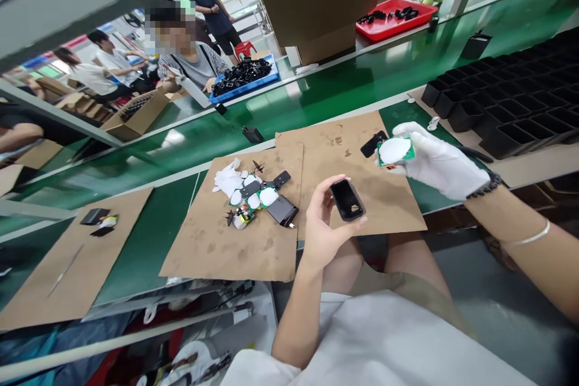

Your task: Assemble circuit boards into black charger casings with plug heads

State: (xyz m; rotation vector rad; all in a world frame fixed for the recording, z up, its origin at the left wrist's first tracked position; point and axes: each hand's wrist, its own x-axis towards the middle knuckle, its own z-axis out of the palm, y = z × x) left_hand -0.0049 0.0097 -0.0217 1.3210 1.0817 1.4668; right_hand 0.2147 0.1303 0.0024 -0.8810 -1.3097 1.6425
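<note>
My bare left hand [323, 223] is closed around a small black plastic case [347, 199], its hollow side facing up, held above the near edge of a brown cardboard sheet [348, 151]. My right hand [434, 160], in a white glove, grips a green circuit board with a white pad [395, 151] over the same sheet. A black cover piece [373, 144] lies just left of that board. On a second cardboard sheet [235, 241] to the left sits a pile of boards, black covers and a white glove [253, 196].
Trays of empty black cases [511, 102] fill the right side. A green conveyor belt [316, 96] runs behind, with a cardboard box [321, 6], a red tray [391, 18] and a blue tray [244, 81] beyond. Other people work at the far left.
</note>
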